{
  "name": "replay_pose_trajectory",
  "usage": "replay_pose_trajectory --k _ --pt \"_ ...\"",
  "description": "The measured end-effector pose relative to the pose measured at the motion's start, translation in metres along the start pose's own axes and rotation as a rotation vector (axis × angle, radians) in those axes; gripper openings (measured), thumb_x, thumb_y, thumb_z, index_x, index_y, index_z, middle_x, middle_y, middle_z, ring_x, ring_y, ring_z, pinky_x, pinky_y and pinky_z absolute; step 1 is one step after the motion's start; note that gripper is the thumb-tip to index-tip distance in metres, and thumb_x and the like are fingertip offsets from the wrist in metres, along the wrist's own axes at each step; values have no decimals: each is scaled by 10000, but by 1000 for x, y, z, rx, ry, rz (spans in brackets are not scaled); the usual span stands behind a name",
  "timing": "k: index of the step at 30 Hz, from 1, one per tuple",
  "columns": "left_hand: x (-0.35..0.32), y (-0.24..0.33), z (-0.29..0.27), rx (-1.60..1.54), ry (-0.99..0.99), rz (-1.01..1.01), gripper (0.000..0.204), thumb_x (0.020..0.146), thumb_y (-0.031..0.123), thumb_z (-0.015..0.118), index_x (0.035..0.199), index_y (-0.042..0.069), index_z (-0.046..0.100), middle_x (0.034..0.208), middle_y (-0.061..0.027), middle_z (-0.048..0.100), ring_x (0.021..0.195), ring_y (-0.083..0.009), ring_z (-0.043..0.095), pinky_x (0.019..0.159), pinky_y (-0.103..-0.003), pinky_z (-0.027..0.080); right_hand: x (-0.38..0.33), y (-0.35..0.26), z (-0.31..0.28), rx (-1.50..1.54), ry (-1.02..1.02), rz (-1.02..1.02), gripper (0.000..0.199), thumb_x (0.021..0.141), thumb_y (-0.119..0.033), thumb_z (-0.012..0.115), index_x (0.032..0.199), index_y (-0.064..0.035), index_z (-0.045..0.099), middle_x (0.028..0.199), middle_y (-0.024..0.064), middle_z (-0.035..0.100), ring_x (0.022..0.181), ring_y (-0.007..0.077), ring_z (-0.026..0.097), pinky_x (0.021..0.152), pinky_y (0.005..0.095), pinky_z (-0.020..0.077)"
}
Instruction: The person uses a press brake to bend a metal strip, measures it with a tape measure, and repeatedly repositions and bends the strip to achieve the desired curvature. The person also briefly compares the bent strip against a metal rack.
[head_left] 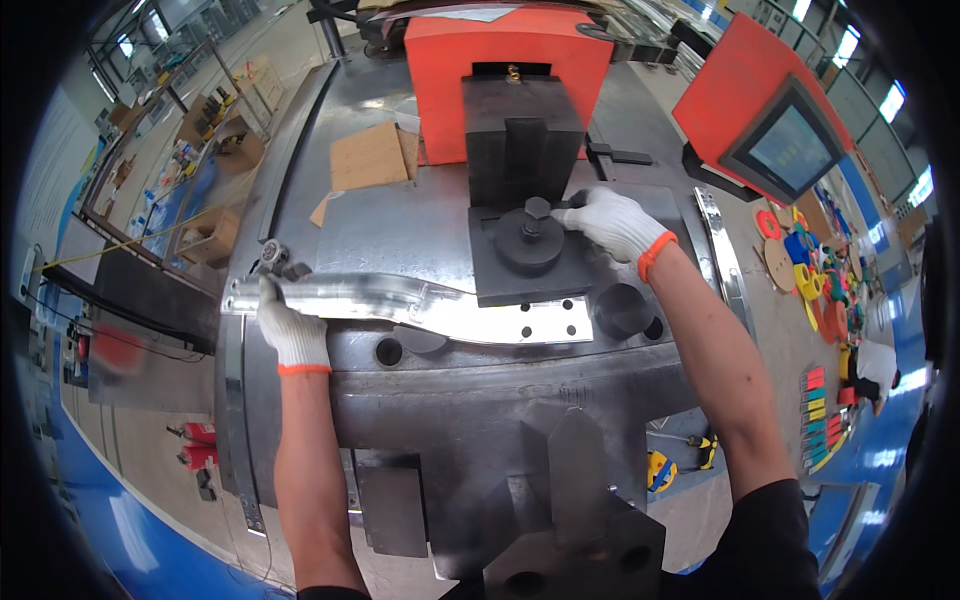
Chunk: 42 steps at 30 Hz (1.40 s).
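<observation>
A long, shiny metal bar [410,302] with a bend along its length and holes at both ends lies across the steel worktable. My left hand [292,325], in a white knitted glove with an orange cuff, is closed on the bar's left end. The bar's right end sits just in front of a dark press block [525,150]. A round black die [528,245] with a hex bolt [538,208] on top stands there. My right hand [615,228], gloved alike, reaches to the bolt's right side with fingers stretched out. Its farther fingertips are partly hidden.
Behind the block rises a red machine housing [430,90]. A red-framed control screen [785,145] stands at the right. A dark cylinder [622,312] is beside the bar's right end. Cardboard [368,158] lies at the back left. Dark angular tooling [570,480] juts up in front.
</observation>
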<state>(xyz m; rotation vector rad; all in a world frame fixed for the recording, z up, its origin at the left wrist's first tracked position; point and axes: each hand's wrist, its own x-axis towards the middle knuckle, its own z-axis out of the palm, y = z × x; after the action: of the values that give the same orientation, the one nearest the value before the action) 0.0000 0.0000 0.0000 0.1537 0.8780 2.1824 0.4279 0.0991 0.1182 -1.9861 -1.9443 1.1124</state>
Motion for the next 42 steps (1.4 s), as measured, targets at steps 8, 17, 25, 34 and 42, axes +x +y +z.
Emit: replay_pose_trajectory --k 8,17,25,34,42 --pt "-83 -22 26 -51 14 -85 311 1130 344 473 1204 59 571 1027 -101 651 1018 -297 656 1008 -471 540 -9 9 -8 -144 43 -118 652 906 -564 673 1186 23 713 1099 205 754 1062 381 714 927 435 541" --pt "-75 -21 30 28 67 -24 340 1131 357 469 1234 43 551 1114 -103 650 1075 -287 653 1007 -463 546 -103 70 -23 -242 -164 -356 1189 645 -478 936 1617 -163 328 1537 206 528 1344 388 585 1110 437 486" --pt "-79 -17 41 -11 59 -39 441 1143 421 396 1096 28 590 1013 -97 613 1013 -264 618 997 -452 521 -109 110 3 -372 83 -417 794 741 -376 912 1415 -154 557 1358 158 581 1206 393 649 1009 451 569" --pt "-57 -10 18 22 13 -25 469 1141 417 376 1168 6 601 1083 -145 673 1055 -317 663 965 -446 563 -119 121 16 -353 246 -466 755 719 -560 891 1302 -149 645 1239 135 628 1112 373 683 936 455 577" --pt "-69 7 21 -44 -154 -75 415 1120 407 418 1123 30 592 998 -124 599 1020 -296 605 972 -457 498 -128 114 31 -344 369 -404 679 705 -544 903 1186 -127 667 1150 128 639 1014 356 699 883 436 579"
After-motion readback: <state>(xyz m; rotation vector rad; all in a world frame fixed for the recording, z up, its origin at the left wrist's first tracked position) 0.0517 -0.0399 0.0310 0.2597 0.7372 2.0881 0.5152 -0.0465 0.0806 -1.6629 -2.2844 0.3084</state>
